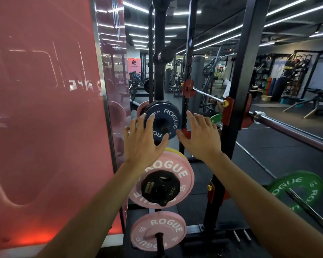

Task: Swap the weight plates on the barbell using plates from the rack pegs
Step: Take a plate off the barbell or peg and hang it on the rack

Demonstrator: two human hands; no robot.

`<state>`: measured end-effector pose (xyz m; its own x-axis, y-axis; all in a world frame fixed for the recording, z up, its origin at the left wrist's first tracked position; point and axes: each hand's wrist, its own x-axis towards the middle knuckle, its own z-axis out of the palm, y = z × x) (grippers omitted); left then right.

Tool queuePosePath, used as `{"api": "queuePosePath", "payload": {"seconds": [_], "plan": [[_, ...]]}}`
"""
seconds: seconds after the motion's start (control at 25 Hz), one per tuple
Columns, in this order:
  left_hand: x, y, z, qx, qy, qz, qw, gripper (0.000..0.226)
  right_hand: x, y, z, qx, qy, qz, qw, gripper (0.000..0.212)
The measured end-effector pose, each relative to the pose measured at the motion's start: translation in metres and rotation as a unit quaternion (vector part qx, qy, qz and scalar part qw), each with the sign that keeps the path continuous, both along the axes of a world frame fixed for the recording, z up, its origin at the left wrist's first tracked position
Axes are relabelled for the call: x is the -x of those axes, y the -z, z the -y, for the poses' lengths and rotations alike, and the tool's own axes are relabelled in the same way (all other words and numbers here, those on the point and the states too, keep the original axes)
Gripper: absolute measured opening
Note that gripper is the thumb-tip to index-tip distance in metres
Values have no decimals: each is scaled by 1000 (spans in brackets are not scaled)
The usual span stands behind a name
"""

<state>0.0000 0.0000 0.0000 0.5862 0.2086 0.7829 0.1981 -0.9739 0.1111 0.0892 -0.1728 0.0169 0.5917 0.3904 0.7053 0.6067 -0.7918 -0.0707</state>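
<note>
Head view: at a gym power rack, a person reaches with both hands toward a small dark-blue Rogue plate (163,121) hanging on the top storage peg (165,129) of the rack upright (159,71). The left hand (142,144) has its fingers spread, fingertips at or just over the plate's left rim; whether they press it cannot be told. The right hand (199,135) is likewise open and holds nothing, hovering just right of the plate and apart from it.

Below, a black 5 kg plate (159,187) sits in front of a large pink plate (164,175) on the middle peg, with a yellow plate (172,150) edging out behind. A smaller pink plate (158,231) hangs on the lowest peg, nearest the camera. To the right, the barbell (291,129) rests across the rack, its near sleeve bare, while a green plate (296,189) sits low at right on a second bar.

The blue plate looks rigid, compact and fairly light for its kind, likely manageable by two hands. Its smooth face offers little purchase, so the sound hold is probably opposite rims, one hand each side, sliding it straight along the peg. Dropped, it would threaten toes more than itself.
</note>
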Motion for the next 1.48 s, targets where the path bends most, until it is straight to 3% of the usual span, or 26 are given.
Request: {"api": "queuePosePath", "payload": {"seconds": [0.64, 1.12, 1.48], "plan": [[-199, 20, -110, -38, -97, -53, 993, 73, -220, 25, -85, 41, -34, -24, 998, 72], [-205, 13, -119, -23, -61, -50, 997, 60, -223, 35, -97, -6, -33, -29, 999, 59], [-181, 20, -124, -51, -6, -30, 998, 56, -206, 53, -71, -58, -103, -13, 993, 53]]}}
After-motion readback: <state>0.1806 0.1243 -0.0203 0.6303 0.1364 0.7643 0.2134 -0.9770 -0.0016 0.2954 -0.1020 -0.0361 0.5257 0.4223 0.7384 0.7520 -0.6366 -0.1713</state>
